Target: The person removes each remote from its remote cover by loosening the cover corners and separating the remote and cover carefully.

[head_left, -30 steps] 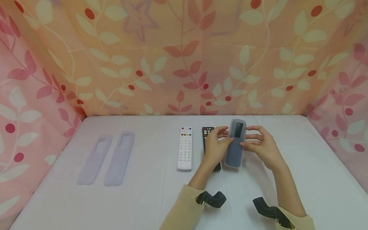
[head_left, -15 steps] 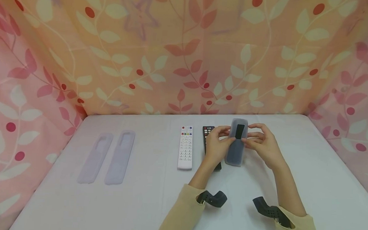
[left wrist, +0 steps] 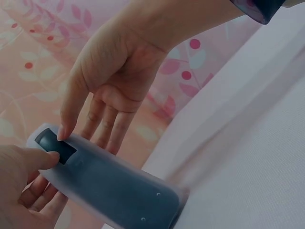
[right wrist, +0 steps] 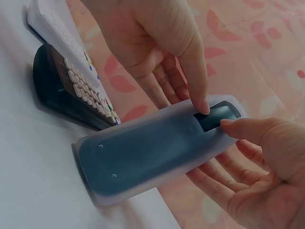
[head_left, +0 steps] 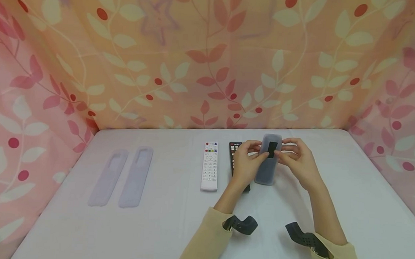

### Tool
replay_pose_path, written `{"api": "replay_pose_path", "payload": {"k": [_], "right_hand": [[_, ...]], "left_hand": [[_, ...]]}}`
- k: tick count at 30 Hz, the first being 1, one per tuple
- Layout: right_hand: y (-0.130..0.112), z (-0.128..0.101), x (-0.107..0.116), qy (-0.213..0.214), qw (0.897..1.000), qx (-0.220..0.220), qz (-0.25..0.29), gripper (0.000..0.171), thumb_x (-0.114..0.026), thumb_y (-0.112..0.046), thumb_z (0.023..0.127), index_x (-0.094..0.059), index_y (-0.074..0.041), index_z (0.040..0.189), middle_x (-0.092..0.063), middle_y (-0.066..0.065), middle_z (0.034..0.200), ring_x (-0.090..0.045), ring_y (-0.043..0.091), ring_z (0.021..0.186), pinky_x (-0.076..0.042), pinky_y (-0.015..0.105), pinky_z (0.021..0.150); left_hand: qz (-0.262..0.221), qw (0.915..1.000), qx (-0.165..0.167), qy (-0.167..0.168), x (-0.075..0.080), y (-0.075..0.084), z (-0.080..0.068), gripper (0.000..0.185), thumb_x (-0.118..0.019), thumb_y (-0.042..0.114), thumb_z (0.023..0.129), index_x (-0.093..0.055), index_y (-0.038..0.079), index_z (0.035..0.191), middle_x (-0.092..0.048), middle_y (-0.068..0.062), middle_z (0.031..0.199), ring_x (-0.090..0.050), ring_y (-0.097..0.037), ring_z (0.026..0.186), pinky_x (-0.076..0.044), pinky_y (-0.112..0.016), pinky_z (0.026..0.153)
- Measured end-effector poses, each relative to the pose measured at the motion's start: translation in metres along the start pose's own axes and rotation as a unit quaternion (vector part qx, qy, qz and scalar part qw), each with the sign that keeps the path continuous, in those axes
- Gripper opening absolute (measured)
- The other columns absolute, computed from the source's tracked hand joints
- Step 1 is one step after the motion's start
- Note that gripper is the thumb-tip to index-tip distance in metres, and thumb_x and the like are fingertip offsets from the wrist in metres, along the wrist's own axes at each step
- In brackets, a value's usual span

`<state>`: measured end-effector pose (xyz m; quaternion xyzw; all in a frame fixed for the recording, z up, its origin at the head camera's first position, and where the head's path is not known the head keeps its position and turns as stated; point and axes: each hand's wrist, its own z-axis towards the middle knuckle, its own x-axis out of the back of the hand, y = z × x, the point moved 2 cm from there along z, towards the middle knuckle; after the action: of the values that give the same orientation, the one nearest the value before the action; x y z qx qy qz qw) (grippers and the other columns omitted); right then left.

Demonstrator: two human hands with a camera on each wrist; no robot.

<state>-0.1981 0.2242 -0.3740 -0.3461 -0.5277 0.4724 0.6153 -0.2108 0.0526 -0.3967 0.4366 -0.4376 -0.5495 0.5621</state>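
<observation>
Bright, even, shadowless from the head camera, with bending at the edges; dim and bluish at both wrists, backgrounds blurred.

You're wearing pale yellow sleeves [head_left: 203, 240], pushed back from bare forearms; black perforated camera mounts [head_left: 240, 224] strap at each wrist, one at 6 o'clock, the other toward 5.

No readable text

Buttons on the white remote [head_left: 209, 166] and black remote [right wrist: 71, 88] were too small to read.
</observation>
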Motion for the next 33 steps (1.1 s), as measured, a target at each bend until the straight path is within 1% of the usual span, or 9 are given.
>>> {"api": "replay_pose_path", "payload": {"k": [6, 10, 13, 21, 27, 33], "right_hand": [[-0.007, -0.002, 0.001, 0.010, 1.000, 0.009, 0.003, 0.048, -0.069, -0.002, 0.101, -0.043, 0.007, 0.140, -0.066, 0.004, 0.113, -0.070, -0.003, 0.094, -0.061, 0.018, 0.080], [-0.013, -0.003, 0.001, 0.016, 1.000, 0.017, 0.010, 0.048, -0.070, 0.000, 0.100, -0.044, 0.008, 0.139, -0.066, -0.007, 0.109, -0.071, -0.002, 0.093, -0.060, 0.017, 0.081], [-0.017, -0.004, 0.001, 0.019, 0.999, 0.024, 0.014, 0.046, -0.070, 0.002, 0.099, -0.045, 0.008, 0.138, -0.065, -0.013, 0.106, -0.071, -0.001, 0.092, -0.060, 0.016, 0.081], [-0.026, -0.006, 0.001, 0.025, 0.998, 0.049, 0.012, 0.040, -0.069, 0.004, 0.098, -0.050, 0.011, 0.132, -0.064, -0.014, 0.109, -0.069, 0.000, 0.095, -0.059, 0.015, 0.081], [-0.029, -0.007, 0.000, 0.027, 0.997, 0.073, 0.013, 0.035, -0.068, 0.009, 0.097, -0.052, 0.014, 0.129, -0.063, -0.016, 0.114, -0.068, -0.001, 0.097, -0.057, 0.012, 0.085], [-0.032, -0.007, -0.001, 0.032, 0.997, 0.071, 0.000, 0.035, -0.069, 0.008, 0.097, -0.057, 0.012, 0.130, -0.063, -0.020, 0.114, -0.067, -0.005, 0.100, -0.055, 0.010, 0.089]], "left_hand": [[0.002, 0.9999, -0.013, 0.001, -0.002, 0.006, -0.002, 0.033, -0.082, 0.002, 0.091, -0.071, 0.001, 0.122, -0.068, -0.010, 0.114, -0.067, -0.012, 0.104, -0.060, -0.024, 0.093], [-0.001, 0.9997, -0.023, 0.002, -0.002, 0.011, -0.003, 0.033, -0.081, 0.003, 0.092, -0.070, 0.000, 0.123, -0.066, -0.010, 0.114, -0.067, -0.013, 0.106, -0.059, -0.024, 0.093], [-0.005, 0.9994, -0.034, 0.004, -0.002, 0.017, -0.004, 0.032, -0.081, 0.003, 0.092, -0.071, 0.001, 0.123, -0.066, -0.011, 0.114, -0.067, -0.012, 0.106, -0.059, -0.024, 0.094], [-0.009, 0.9985, -0.053, 0.010, -0.001, 0.026, -0.006, 0.031, -0.080, 0.002, 0.093, -0.071, 0.000, 0.122, -0.067, -0.012, 0.115, -0.068, -0.016, 0.106, -0.059, -0.025, 0.094], [-0.005, 0.9972, -0.073, 0.012, -0.001, 0.030, -0.007, 0.031, -0.079, 0.000, 0.093, -0.071, 0.000, 0.122, -0.065, -0.012, 0.115, -0.066, -0.015, 0.108, -0.058, -0.022, 0.095], [0.009, 0.9955, -0.093, 0.016, -0.001, 0.031, -0.008, 0.032, -0.079, -0.002, 0.092, -0.071, -0.002, 0.123, -0.064, -0.013, 0.114, -0.064, -0.012, 0.107, -0.057, -0.020, 0.095]]}}
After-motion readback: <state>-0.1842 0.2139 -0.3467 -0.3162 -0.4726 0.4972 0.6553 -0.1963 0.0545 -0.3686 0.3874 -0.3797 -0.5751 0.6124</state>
